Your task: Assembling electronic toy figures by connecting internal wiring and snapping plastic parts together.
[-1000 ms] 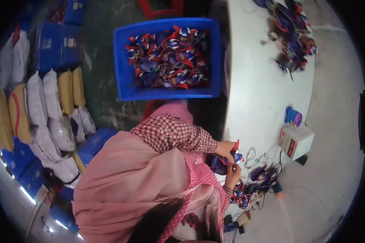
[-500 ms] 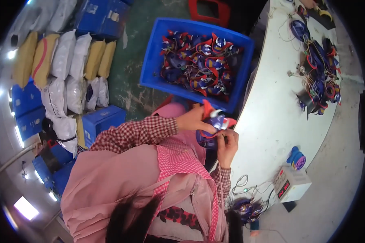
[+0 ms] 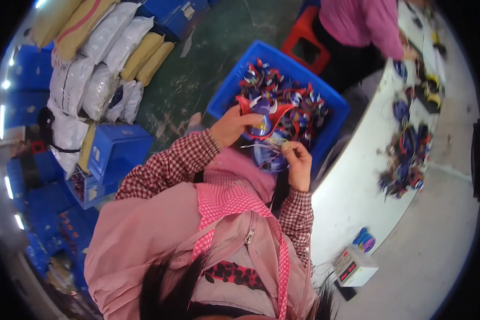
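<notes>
A purple toy piece (image 3: pixel 261 121) with red wing-like parts, white horns and a yellow patch is gripped in my left hand (image 3: pixel 230 127), thumb over its front. Thin wires (image 3: pixel 273 143) trail from its lower side. My right hand (image 3: pixel 297 166) pinches the wires between thumb and fingertips, just below and right of the piece. Beneath the wires shows a rounded purple part (image 3: pixel 266 157); whether it belongs to the same piece I cannot tell. Behind my hands stands a blue bin (image 3: pixel 224 90) heaped with similar purple and red pieces (image 3: pixel 304 101).
On the white table (image 3: pixel 352 200) to the right lie a pile of wired purple parts (image 3: pixel 408 160), a white box with a red display (image 3: pixel 355 266) and a blue roll (image 3: pixel 364 241). A co-worker in pink (image 3: pixel 357 21) sits beyond, near a red stool (image 3: pixel 309 50). Sacks (image 3: pixel 74 85) and blue crates (image 3: pixel 120 149) stand left.
My hands and the toy piece have shifted left and farther away, in front of the bin. The view has turned, bringing the co-worker into sight. Wires now show between my hands.
</notes>
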Demonstrator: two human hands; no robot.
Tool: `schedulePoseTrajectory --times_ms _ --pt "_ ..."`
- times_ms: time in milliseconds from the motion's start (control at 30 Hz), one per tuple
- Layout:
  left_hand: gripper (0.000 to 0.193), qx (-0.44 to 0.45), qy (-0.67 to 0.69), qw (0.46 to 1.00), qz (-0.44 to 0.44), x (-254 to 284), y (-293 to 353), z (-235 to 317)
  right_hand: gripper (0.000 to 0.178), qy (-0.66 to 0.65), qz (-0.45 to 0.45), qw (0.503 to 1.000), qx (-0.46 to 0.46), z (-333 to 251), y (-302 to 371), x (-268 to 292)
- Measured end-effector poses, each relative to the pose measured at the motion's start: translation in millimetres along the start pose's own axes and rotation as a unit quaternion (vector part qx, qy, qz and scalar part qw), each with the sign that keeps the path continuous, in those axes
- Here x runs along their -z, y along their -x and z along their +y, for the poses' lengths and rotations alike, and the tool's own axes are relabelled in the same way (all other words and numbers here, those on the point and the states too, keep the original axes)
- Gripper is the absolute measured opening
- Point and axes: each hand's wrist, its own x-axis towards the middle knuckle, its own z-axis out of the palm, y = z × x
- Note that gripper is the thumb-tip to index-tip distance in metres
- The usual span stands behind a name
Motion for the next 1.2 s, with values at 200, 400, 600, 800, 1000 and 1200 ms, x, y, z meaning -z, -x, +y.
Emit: schedulePoseTrajectory --times_ms 200,400,600,800,1000,1200 --pt "0.045 -0.012 -0.04 0.997 -0.06 156 25 84 0.01 0.14 -0.107 0.984 -0.014 18 -62 -153" --pt "0.047 0.066 0.136 0.987 -0.045 329 72 122 0.018 0.436 -0.275 0.857 0.024 27 -119 -336" --pt "0.052 0.057 0.288 0.956 -0.009 427 114 136 0.021 0.455 -0.44 0.774 -0.005 46 -192 -459" --pt "0.053 -0.062 0.379 0.918 0.098 461 148 169 0.021 0.413 -0.579 0.696 0.094 74 -234 -560" --pt "0.047 -0.071 0.351 0.927 0.11 492 154 170 0.024 0.375 -0.542 0.743 0.117 73 -239 -594" --pt "0.047 -0.046 0.327 0.936 0.125 467 75 223 0.021 0.396 -0.405 0.819 0.088 30 -284 -563"
